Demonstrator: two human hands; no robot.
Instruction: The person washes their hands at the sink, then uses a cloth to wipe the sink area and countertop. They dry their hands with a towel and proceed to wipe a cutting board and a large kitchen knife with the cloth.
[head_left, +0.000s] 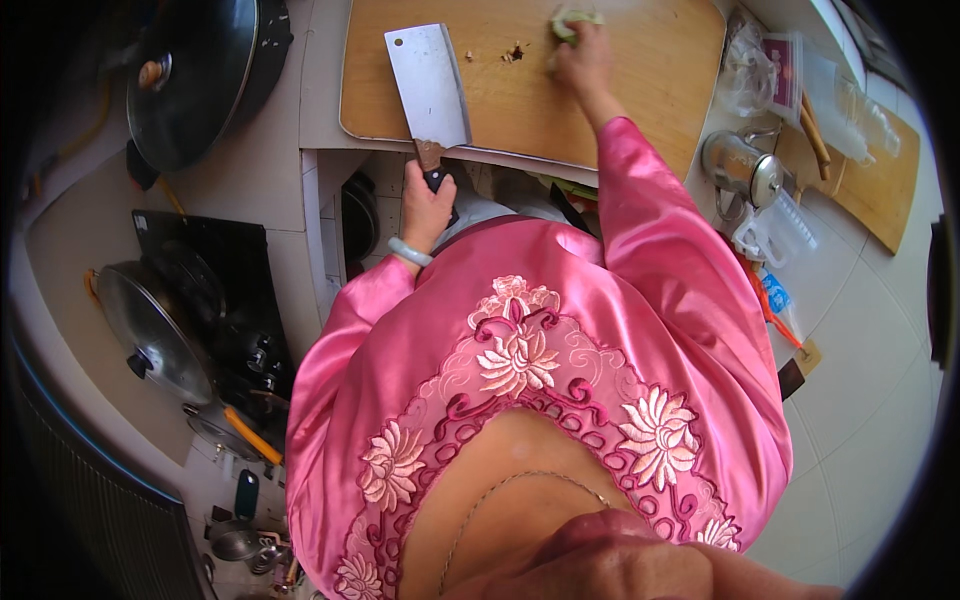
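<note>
My left hand (427, 201), with a pale bangle at its wrist, grips the black handle of a cleaver (433, 86). The cleaver's broad metal blade lies over the left part of a wooden board (660, 67), near its front edge. Farther back on the board, my right hand (587, 64) holds a pale green cloth or sponge (571, 24); its exact kind is not plain. Small brown scraps (514, 52) lie on the board between the blade and my right hand.
A large lidded pan (195, 75) stands left of the board, and a glass-lidded pan (154, 334) sits by the black stove. On the right are a metal kettle (739, 166), plastic bags (750, 71), a rolling pin (816, 139) and another wooden board (881, 180).
</note>
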